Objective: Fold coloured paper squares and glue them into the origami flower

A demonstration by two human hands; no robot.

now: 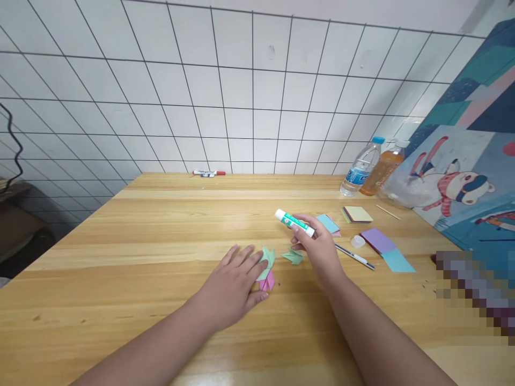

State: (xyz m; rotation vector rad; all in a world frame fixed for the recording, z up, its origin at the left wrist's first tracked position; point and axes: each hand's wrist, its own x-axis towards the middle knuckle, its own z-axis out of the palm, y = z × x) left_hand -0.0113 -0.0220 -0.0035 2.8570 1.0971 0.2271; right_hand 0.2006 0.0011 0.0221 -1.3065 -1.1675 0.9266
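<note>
My left hand (231, 287) lies flat on the table with its fingers spread. Its fingertips rest on a light green folded paper (269, 258), partly hidden under them. A pink folded paper (267, 281) adjoins the green one near my left thumb. In my right hand (321, 252) is a green and white glue stick (298, 223), held tilted above the table, its white end pointing up and left. Below it, between my hands, sits a smaller green folded piece (293, 256). A translucent round cap (358, 241) lies right of my right hand.
A pen (354, 255) lies beside my right wrist. Blue paper (328, 224), a paper stack (357, 214) and purple sheets (378, 239) are at right. A water bottle (359, 169) and an orange drink bottle (382, 171) stand behind. Markers (209, 173) lie by the tiled wall.
</note>
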